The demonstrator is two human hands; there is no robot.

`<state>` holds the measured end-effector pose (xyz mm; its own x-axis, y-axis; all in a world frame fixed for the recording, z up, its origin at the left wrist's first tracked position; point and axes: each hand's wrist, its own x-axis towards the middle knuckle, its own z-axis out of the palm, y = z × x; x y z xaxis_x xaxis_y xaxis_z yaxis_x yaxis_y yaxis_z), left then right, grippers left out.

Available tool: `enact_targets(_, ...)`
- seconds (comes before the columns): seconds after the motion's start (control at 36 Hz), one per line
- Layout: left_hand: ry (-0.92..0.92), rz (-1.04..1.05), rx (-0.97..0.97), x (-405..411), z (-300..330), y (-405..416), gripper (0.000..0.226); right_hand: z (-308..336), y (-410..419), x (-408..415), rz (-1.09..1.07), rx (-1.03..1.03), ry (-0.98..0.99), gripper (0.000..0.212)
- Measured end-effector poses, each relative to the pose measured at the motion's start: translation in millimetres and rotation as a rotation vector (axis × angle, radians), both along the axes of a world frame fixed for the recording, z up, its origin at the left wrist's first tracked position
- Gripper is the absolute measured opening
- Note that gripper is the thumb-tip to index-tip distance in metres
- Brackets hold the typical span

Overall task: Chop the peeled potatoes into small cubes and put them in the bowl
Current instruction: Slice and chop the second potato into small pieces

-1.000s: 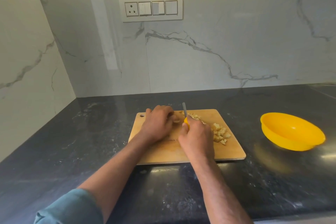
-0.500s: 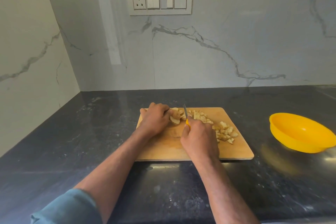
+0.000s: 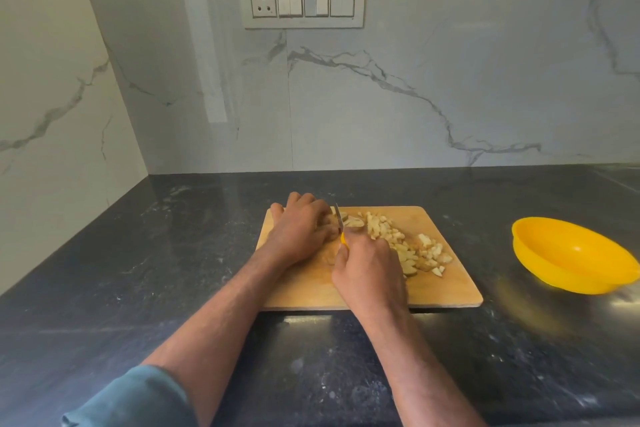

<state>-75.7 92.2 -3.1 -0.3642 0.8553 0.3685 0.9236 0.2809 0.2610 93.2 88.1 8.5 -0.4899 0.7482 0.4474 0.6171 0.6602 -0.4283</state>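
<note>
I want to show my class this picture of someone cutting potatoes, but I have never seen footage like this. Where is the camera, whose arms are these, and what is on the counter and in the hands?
There is no machine here. A person wears a camera on the head, so you look forward and down along their own arms. On the dark counter lies a wooden cutting board. The left hand steadies a piece of potato at the far side of the board. The right hand grips a small knife with a yellow handle, its blade at that piece. A heap of potato cubes lies to the right on the board. Further right stands a yellow bowl; no cubes show in it.
</note>
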Motion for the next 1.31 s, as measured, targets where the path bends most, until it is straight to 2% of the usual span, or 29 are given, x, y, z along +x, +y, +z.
enact_targets(0.22, -0.065, 0.097, 0.11, -14, 3, -15, 0.031, -3, 3, 4, 0.028, 0.024, 0.039, 0.039)
enact_targets(0.36, -0.215, -0.008, 0.099, -22, -2, -38, 0.028, -9, 3, 3, 0.156, 0.057, 0.003, 0.039)
enact_targets(0.61, -0.196, -0.106, -0.009, -7, -2, -57, 0.013, -12, -1, 6, 0.175, 0.095, -0.073, 0.04)
enact_targets(0.75, -0.232, -0.109, -0.03, -4, -1, -65, 0.034, -13, 1, 7, 0.13, 0.09, -0.077, 0.038)
enact_targets(0.89, -0.26, -0.135, -0.042, -7, -2, -71, 0.019, -15, 2, 5, 0.108, 0.093, -0.086, 0.037)
enact_targets(1.03, -0.258, -0.125, -0.049, -5, -1, -71, 0.03, -16, 3, 5, 0.128, 0.075, -0.027, 0.041)
enact_targets(1.11, -0.299, -0.091, 0.014, -5, -3, -69, 0.02, -16, 2, 5, 0.147, 0.084, -0.024, 0.043)
enact_targets(1.19, -0.28, -0.034, 0.045, -3, -4, -68, 0.03, -17, 1, 3, 0.158, 0.084, -0.026, 0.044)
enact_targets(1.31, -0.285, -0.027, 0.051, -3, -2, -68, 0.028, -16, 0, 4, 0.171, 0.072, -0.007, 0.046)
